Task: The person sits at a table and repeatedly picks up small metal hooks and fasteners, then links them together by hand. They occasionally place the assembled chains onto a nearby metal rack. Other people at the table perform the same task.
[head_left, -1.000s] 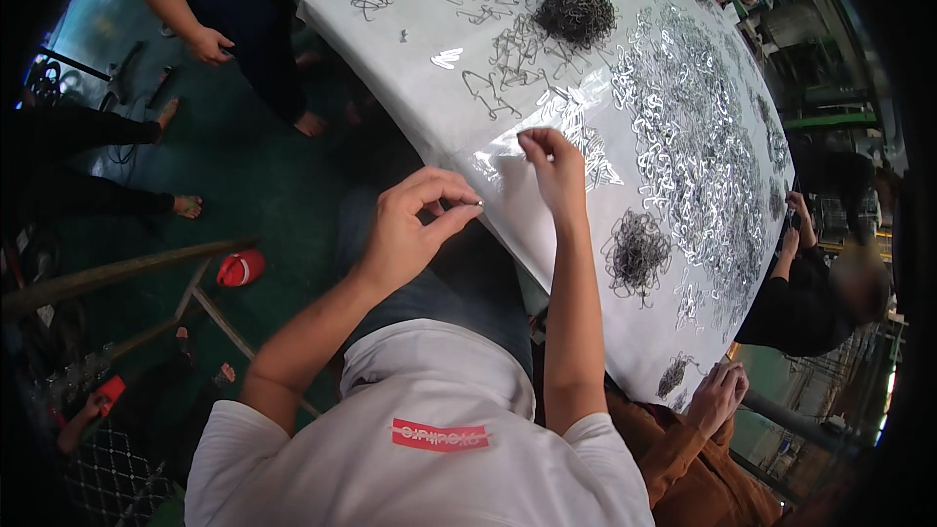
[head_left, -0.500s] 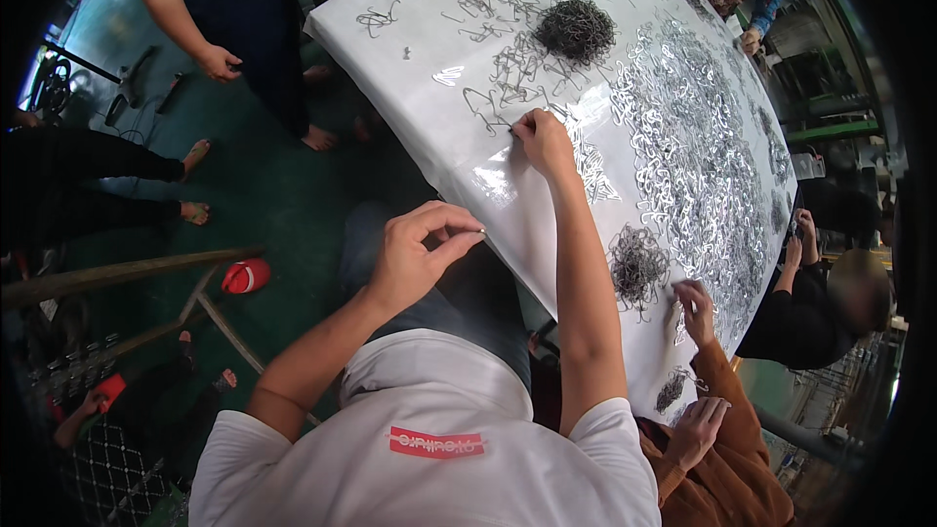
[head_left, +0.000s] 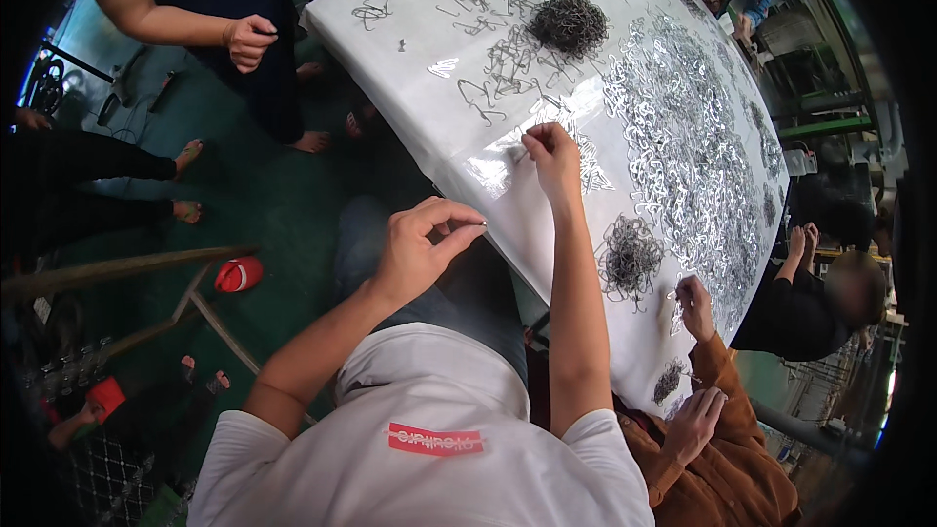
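My left hand (head_left: 429, 246) is closed in a pinch just off the near edge of the white-covered table (head_left: 415, 132). A tiny shiny bit shows at its fingertips, too small to name. Over the table, my right hand (head_left: 554, 161) has thumb and fingers pressed together; what they hold, if anything, is hidden. Closest to it lies a group of shiny metal hooks (head_left: 591, 168). Beyond are loose dark wire hooks (head_left: 517, 63) and a dense dark tangle of hooks (head_left: 569, 24). A wide spread of silvery hooks (head_left: 683, 146) covers the table's right part.
A co-worker in brown sleeves (head_left: 727, 400) works close on my right, beside a wire-hook heap (head_left: 630, 259). At the left stands a person in dark clothes (head_left: 220, 0). Others sit along the far side. A red object (head_left: 238, 274) lies near a wooden bar (head_left: 127, 271).
My right hand has drawn back from the loose dark hooks toward me, fingers still pinched. My left hand stays nearly in place. The standing person's hand at the left has risen and shifted right.
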A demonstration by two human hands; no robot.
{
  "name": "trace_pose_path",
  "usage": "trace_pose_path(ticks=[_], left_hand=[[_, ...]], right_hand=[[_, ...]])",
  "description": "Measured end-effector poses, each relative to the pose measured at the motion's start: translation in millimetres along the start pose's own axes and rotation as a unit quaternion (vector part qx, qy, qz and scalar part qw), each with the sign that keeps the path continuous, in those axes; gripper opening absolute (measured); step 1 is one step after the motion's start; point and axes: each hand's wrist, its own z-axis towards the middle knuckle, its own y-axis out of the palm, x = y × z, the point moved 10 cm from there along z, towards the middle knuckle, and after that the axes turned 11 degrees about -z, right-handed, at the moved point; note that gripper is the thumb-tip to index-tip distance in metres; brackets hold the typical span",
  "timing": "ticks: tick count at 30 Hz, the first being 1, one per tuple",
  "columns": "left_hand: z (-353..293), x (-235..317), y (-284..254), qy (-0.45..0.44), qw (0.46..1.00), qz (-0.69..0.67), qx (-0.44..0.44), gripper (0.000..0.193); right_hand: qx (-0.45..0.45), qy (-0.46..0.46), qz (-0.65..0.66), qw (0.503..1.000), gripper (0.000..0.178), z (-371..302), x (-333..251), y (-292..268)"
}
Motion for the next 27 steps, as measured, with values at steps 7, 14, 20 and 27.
trace_pose_path(ticks=[7,14,20,27], left_hand=[[1.4,-1.6,-0.3,-0.007,1.000,0.007,0.008,0.014],[3.7,6.6,4.8,0.024,1.000,0.011,0.004,0.018],[3.9,13.2,11.7,0.075,0.996,0.055,0.007,0.022],[46.9,-21.0,9.4,0.124,0.986,0.100,0.055,0.014]], right_hand=[[-0.057,0.076,0.358,0.929,0.035,-105.3,-49.8,-8.6],[-0.015,0.120,0.407,0.905,0.028,-138.1,-63.4,-4.1],[0.072,0.067,0.407,0.908,0.026,-137.8,-65.0,-10.0],[0.165,-0.026,0.383,0.908,0.032,-150.0,-67.8,-22.6]])
